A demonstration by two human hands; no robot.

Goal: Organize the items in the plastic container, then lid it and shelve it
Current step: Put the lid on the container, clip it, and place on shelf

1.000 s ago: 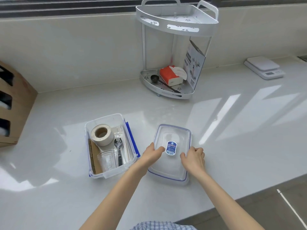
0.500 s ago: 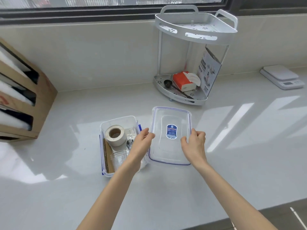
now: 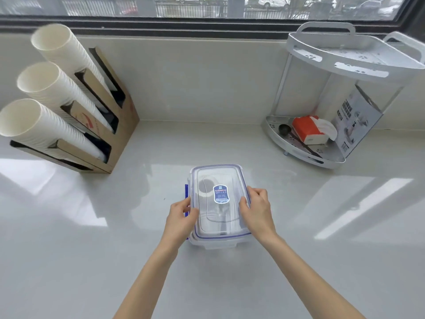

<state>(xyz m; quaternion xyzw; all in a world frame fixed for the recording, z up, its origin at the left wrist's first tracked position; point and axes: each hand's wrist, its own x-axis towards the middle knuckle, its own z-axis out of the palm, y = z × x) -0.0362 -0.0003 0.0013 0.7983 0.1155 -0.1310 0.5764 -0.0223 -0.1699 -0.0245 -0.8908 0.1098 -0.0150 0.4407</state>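
A cup holder (image 3: 69, 116) stands far left and a white rack (image 3: 340, 100) far right. The lid (image 3: 219, 201) sits on the plastic container (image 3: 213, 244) on the counter (image 3: 92, 249). The left hand (image 3: 180, 218) and right hand (image 3: 256, 211) pinch the lid's two sides.

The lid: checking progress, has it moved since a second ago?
Yes. The lid went left, from the counter beside the container onto it, both hands gripping its edges.

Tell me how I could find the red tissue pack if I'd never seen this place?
Find the white corner rack standing at the right end of the counter, under the window. On its bottom shelf, the tissue pack lies between a black spoon and a leaning printed card. It is the only red thing there.
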